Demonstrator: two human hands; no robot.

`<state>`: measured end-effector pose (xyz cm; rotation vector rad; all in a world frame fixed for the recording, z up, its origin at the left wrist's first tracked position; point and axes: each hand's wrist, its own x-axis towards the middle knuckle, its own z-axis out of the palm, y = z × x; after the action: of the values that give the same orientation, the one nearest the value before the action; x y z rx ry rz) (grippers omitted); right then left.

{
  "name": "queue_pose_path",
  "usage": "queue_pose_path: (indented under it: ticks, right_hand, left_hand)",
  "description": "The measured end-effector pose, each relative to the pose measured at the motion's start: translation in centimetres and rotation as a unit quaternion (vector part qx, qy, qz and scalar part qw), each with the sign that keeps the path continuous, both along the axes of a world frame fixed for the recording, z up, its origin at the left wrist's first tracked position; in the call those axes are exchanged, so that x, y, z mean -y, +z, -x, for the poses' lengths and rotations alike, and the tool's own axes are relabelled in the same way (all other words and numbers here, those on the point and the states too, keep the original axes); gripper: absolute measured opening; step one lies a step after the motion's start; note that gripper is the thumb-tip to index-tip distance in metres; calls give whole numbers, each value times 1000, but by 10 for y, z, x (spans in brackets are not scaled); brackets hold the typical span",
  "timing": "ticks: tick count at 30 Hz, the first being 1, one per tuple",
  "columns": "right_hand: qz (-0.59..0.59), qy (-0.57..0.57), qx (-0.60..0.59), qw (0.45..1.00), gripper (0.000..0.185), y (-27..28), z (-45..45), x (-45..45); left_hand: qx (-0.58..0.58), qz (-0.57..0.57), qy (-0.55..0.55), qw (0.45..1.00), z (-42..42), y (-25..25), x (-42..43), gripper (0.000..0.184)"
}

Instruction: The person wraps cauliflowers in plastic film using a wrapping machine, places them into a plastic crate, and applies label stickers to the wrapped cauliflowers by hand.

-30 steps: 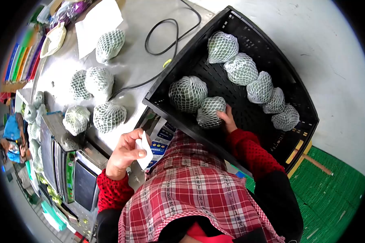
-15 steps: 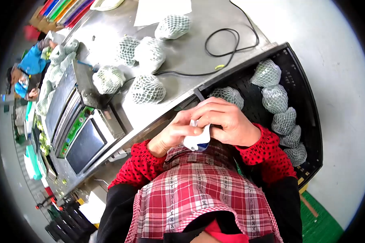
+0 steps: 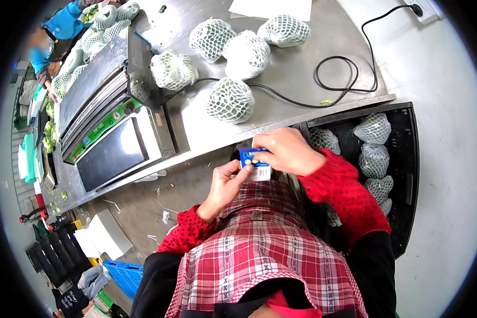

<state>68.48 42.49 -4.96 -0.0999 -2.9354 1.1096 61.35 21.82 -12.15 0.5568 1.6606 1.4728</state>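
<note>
Fingers of your left hand [image 3: 223, 190] and right hand [image 3: 292, 152] pinch the blue-and-white printed sheet [image 3: 262, 174] between them, over your apron [image 3: 265, 244] near the black crate [image 3: 409, 201] (two-sided grip, probably because something that thin flexes), print facing you.

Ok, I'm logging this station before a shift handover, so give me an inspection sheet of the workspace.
Surface: metal table, bearing a machine with a dark panel
Job's things: five net-wrapped pieces on the table; more in the black crate, partly hidden
Clutter: green scrap by the cable; white bits on the floor
Hands: left hand and right hand both hold a blue-and-white label
Cables: black cable, looped, plugged in at the wall
Surroundings: person in blue beyond the machine
</note>
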Motion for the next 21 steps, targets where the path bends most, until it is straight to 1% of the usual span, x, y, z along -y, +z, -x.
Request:
queue_pose_path:
  ticks: [1, 3, 4, 5, 7, 8, 9, 10, 11, 12, 13, 14, 15, 16, 17, 18, 19, 20, 21]
  right_hand:
    - [-26, -4, 30, 999, 19, -20, 10, 6]
    - [-106, -18, 66, 992, 23, -52, 25, 16]
    - [-133, -35, 55, 989, 26, -49, 28, 19]
    - [-160, -51, 44, 985, 29, -43, 29, 23]
    - [-65, -94, -14, 993, 37, -19, 17, 16]
    - [-51, -121, -78, 988, 43, -10, 6, 12]
    - [-44, -151, -121, 980, 40, 6, -10, 6]
    - [-28, -209, -155, 965, 38, 12, -29, -4]
    - [-19, -275, -187, 943, 37, 17, -57, -14]
    - [3, -363, -177, 915, 36, 19, -88, -23]
    - [25, -448, -170, 877, 36, 20, -121, -32]
    - [51, -524, -141, 838, 34, 12, -159, -37]
    - [100, -592, -91, 795, 40, -3, -198, -38]
    - [55, -599, -35, 798, 50, -22, -237, -32]
    - [16, -598, 24, 801, 60, -39, -271, -20]
    - [-42, -577, 61, 814, 71, -56, -298, -1]
    - [-97, -556, 93, 820, 83, -69, -315, 17]
    - [-17, -578, 184, 795, 92, -60, -310, 34]
    - [-9, -582, 219, 783, 94, -70, -309, 47]
  left_hand:
    - [117, 48, 38, 991, -1, 5, 1, 23]
    - [138, 36, 114, 983, 0, -21, -3, 28]
    - [124, 23, 115, 985, 5, -40, 2, 30]
    - [144, 15, 141, 979, 8, -49, 1, 29]
    - [127, 26, 116, 985, 14, -63, 2, 29]
    - [145, 55, 127, 980, 16, -60, 1, 30]
    - [163, 82, 132, 974, 19, -56, -4, 31]
    - [124, 107, 132, 978, 21, -49, -3, 33]
    - [68, 201, 122, 970, 26, -44, -3, 35]
    - [125, 152, 157, 968, 24, -46, -8, 37]
    - [97, 125, 170, 973, 22, -57, -13, 40]
    - [75, 135, 166, 974, 22, -53, -16, 38]
    - [59, 132, 152, 978, 26, -63, -11, 40]
    - [66, 146, 153, 975, 25, -57, -8, 38]
    - [-53, 164, 130, 976, 26, -66, 4, 35]
    - [-198, 186, 138, 952, 22, -69, 24, 29]
    - [-268, 124, 132, 946, 19, -49, 31, 26]
    - [-345, 64, 80, 933, 15, -8, 3, 25]
    - [-413, 19, 27, 910, 6, 36, -16, 25]
